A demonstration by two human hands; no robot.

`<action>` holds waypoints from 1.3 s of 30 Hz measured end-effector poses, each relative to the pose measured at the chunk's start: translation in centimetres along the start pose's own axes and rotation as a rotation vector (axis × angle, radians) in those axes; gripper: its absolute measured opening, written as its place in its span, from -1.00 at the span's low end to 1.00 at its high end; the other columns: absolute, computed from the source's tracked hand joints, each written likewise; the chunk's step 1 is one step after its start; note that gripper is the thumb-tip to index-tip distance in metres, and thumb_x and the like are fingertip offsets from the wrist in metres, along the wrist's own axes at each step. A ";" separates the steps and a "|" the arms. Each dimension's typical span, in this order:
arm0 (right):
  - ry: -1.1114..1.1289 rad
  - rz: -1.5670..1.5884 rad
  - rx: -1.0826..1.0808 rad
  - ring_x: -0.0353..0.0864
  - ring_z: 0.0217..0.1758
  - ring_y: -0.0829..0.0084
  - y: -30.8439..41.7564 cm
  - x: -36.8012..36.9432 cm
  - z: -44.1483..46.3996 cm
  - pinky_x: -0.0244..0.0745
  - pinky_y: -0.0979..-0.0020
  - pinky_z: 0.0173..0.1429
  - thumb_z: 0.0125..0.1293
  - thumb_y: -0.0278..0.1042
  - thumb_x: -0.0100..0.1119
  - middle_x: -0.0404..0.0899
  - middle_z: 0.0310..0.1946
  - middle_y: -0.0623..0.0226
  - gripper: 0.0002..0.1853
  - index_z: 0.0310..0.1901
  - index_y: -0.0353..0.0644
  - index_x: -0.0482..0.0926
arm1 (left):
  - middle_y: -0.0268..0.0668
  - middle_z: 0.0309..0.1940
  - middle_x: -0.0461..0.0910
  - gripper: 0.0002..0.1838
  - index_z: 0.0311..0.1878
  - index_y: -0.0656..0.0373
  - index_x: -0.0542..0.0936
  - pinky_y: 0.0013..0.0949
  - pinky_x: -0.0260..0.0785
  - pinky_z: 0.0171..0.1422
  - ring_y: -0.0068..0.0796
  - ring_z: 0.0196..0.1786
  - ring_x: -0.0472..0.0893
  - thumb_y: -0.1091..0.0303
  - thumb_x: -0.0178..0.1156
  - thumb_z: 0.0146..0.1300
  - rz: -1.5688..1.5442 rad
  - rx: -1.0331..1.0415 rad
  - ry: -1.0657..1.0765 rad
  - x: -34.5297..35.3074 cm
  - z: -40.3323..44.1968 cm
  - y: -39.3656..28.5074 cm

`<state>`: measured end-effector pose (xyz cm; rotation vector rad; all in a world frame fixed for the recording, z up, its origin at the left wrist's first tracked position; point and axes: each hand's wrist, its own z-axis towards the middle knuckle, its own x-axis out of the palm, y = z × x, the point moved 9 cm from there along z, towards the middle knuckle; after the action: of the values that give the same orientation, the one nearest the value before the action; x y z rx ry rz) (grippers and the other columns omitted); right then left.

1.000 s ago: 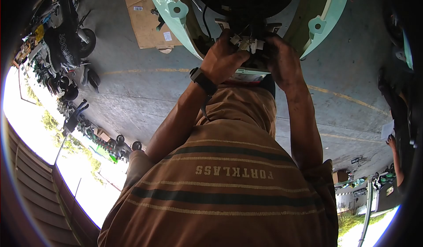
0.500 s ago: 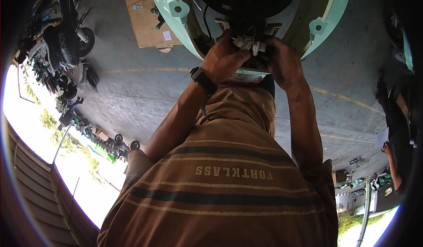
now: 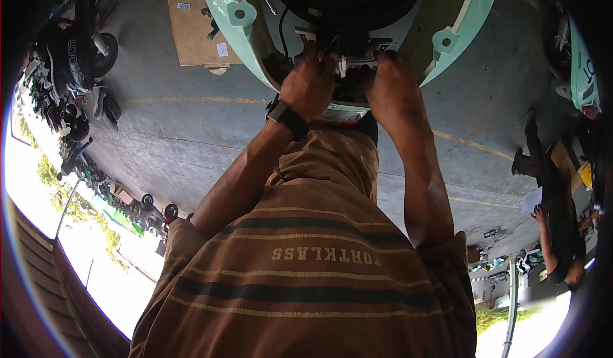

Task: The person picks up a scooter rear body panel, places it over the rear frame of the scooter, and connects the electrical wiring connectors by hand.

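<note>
A mint-green scooter body panel [image 3: 223,13] curves around a dark opening at the top of the head view. Pale connectors [image 3: 343,66] sit between my hands at the opening's near end. My left hand [image 3: 309,85], with a watch on its wrist, has bent fingers closed at the left side of the connectors; what they grip is too dark to make out. On the right, my right hand [image 3: 394,90] is closed, its fingertips curled down beside the connectors, and what it holds is hidden. Metal brackets [image 3: 379,45] lie just beyond the fingers.
Flattened cardboard [image 3: 191,32] lies on the floor at the upper left. Parked scooters [image 3: 73,61] line the left side. At the right, a person in dark clothes [image 3: 554,205] holds a white sheet [image 3: 531,200]. Another green scooter [image 3: 584,77] stands at the upper right.
The view has shifted, so the scene sits further left. My hands have moved apart, with the connectors showing between them. More of the person at the right is visible.
</note>
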<state>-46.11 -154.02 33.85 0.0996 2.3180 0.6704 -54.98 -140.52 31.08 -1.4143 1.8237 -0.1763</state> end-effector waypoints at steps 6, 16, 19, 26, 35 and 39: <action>0.722 -0.810 -0.089 0.65 0.07 0.05 -2.2 7.0 8.0 0.61 0.22 0.07 0.20 -0.48 0.19 0.63 0.03 0.00 -0.66 0.05 -0.25 0.61 | 0.22 -0.13 0.57 -0.59 0.12 0.26 0.31 0.14 0.42 0.00 0.34 -0.01 0.53 0.07 -0.11 0.50 0.097 -0.015 0.076 -0.1 0.3 -1.0; 0.580 -0.949 -0.409 0.65 0.08 0.05 1.6 12.7 10.6 0.60 0.22 0.08 0.18 -0.46 0.22 0.64 0.02 0.00 -0.66 0.02 -0.23 0.63 | 0.05 0.06 0.35 -0.71 0.05 0.32 0.51 -0.04 0.54 -0.03 0.10 -0.12 0.61 0.36 -0.15 0.52 0.267 0.138 0.132 2.3 -0.8 -0.5; 0.530 -0.955 -0.430 0.65 0.08 0.05 1.1 13.3 9.3 0.60 0.23 0.08 0.18 -0.45 0.23 0.64 0.02 0.00 -0.67 0.02 -0.22 0.63 | 0.11 0.07 0.40 -0.68 0.11 0.29 0.45 0.01 0.51 -0.02 0.15 -0.08 0.60 0.28 -0.16 0.53 0.012 -0.196 0.202 1.1 -1.2 -0.4; 0.687 -0.679 -0.133 0.64 0.08 0.03 -5.1 11.7 7.9 0.59 0.21 0.09 0.18 -0.38 0.26 0.64 0.00 -0.03 -0.67 0.00 -0.23 0.64 | 0.22 -0.07 0.54 -0.63 0.17 0.22 0.29 0.13 0.44 -0.02 0.30 -0.09 0.58 0.15 -0.12 0.50 0.095 0.095 0.123 1.8 -1.1 -0.9; 0.044 -0.034 0.178 0.60 0.08 -0.11 -4.8 2.7 8.2 0.53 0.08 0.13 0.29 -0.12 0.20 0.63 -0.05 -0.15 -0.56 0.03 -0.33 0.55 | 0.12 0.09 0.42 -0.71 0.03 0.22 0.47 0.08 0.48 0.03 0.22 -0.10 0.62 0.23 -0.13 0.48 0.252 0.181 0.145 2.0 -1.0 0.1; -0.037 0.120 0.147 0.62 0.03 -0.11 -2.5 0.5 3.7 0.53 0.09 0.11 0.34 -0.20 0.17 0.63 -0.06 -0.14 -0.61 0.06 -0.32 0.52 | 0.12 0.09 0.40 -0.73 0.01 0.28 0.47 0.07 0.47 0.06 0.22 -0.04 0.60 0.30 -0.12 0.47 0.170 0.265 0.136 1.0 -1.2 -2.0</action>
<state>-43.79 -154.46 30.01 0.3185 2.3373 0.5510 -54.32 -142.55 32.52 -1.0808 1.9394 -0.4197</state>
